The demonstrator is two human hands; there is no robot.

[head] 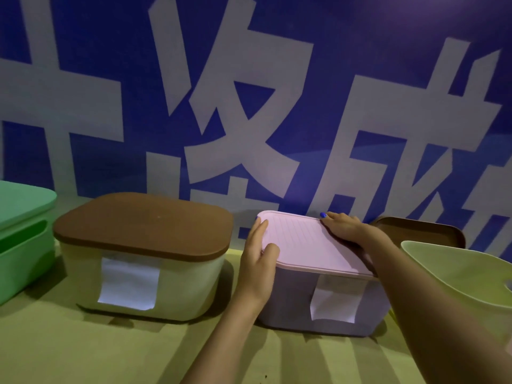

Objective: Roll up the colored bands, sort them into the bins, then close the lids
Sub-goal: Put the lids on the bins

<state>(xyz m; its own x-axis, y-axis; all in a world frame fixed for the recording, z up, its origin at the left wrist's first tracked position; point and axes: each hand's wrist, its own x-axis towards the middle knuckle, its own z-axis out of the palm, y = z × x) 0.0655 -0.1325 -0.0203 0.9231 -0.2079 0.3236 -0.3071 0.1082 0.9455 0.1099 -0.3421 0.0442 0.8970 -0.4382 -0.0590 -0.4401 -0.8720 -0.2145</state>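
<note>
1. Two bare forearms reach in from the near edge over the yellowish tabletop (83, 350), and both hands meet on one lid.
2. One pale green plastic basket (457, 273) with a cut-out handle sits nearest, at the right edge, partly behind the right forearm.
3. Four bins can be counted in the row. The lilac plastic bin (327, 306) stands right of centre, its long side roughly along the row, slightly turned. One white paper label (336, 300) hangs on its front wall; no writing on it can be read.
4. The pink ribbed lid (307, 242) lies flat on that bin. The left hand (256, 261) holds its left edge, thumb on top and fingers extended along the side, a narrow grip on the lid. The right hand (342, 225) lies on the far right corner with fingers bent over the rim; its nails are painted blue.
5. The cream bin with a brown rounded lid (142, 225) stands to the left, lid shut, one blank-looking white label (128, 284) on its front.
6. One green lidded bin (19, 239) is cut off by the left edge.
7. One brown tray-like lid (421, 231) lies behind the basket.
8. No colored bands show; every bin in view is covered.
9. The blue wall (360, 51) behind bears large white Chinese characters, among them "次" and "成".
</note>
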